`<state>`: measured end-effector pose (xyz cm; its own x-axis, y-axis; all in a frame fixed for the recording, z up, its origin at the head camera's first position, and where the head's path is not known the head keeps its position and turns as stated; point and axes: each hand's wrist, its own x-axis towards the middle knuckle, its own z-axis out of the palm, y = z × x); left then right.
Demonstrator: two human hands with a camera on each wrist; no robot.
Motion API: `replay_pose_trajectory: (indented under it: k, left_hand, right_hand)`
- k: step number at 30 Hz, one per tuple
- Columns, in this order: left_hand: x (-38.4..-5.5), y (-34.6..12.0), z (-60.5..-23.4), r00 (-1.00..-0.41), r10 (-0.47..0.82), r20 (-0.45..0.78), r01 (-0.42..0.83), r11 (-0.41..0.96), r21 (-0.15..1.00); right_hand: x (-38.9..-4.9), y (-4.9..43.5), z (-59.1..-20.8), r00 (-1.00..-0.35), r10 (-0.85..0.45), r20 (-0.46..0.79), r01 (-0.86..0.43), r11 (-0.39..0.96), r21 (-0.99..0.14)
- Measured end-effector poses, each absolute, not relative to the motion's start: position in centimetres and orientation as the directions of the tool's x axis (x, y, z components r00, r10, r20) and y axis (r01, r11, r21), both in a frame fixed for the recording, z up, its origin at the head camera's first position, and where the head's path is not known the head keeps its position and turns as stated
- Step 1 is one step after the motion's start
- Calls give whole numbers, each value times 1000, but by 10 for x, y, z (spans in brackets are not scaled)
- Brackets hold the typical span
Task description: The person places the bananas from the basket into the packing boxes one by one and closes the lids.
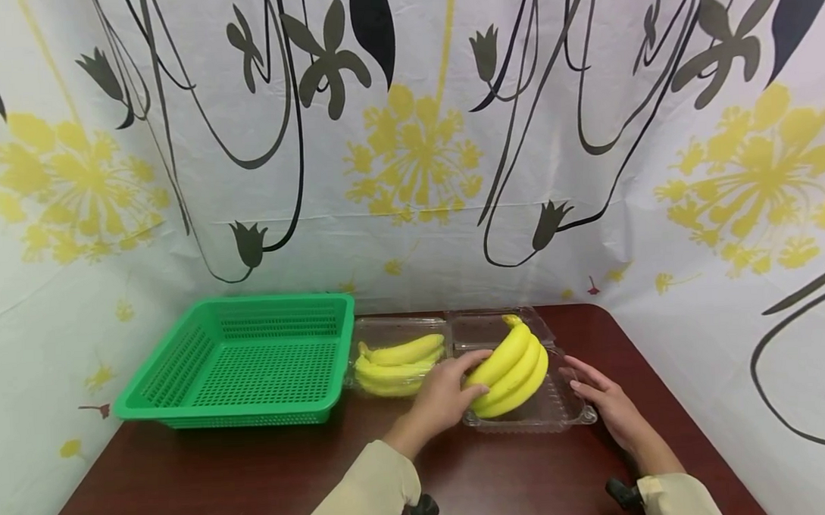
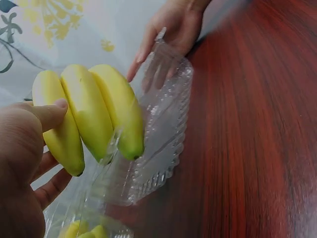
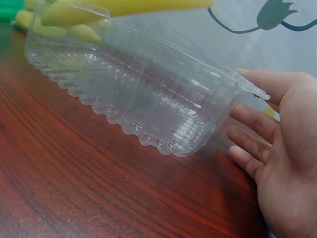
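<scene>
My left hand grips a bunch of yellow bananas by its left side, thumb on the near face. The bunch is held tilted over a clear plastic clamshell box whose lid lies folded back toward the wall. In the left wrist view, the lower tips of the bananas sit at the box's edge. My right hand is at the right side of this box, fingers spread. The right wrist view has its fingers against or close beside the box's corner; firm contact is hard to tell.
Left of the box stands a second clear box with bananas inside. A green perforated basket occupies the table's left side. Behind the dark red-brown table hangs a patterned sheet.
</scene>
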<state>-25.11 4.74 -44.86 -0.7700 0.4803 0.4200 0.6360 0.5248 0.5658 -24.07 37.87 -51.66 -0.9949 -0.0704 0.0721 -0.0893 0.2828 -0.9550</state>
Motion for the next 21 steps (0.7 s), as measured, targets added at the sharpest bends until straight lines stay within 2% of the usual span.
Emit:
replay_pose_trajectory:
  k: [8,21]
  left_hand:
    - [-252,59,-456,-766,545,341,642,621,449]
    - [-251,66,-462,-739,568,361,673,630,387]
  right_hand:
    - [-238,372,-513,-997,-62,44,-60,290,-955]
    - [-236,377,-513,-998,-49,33,-46,301,-953]
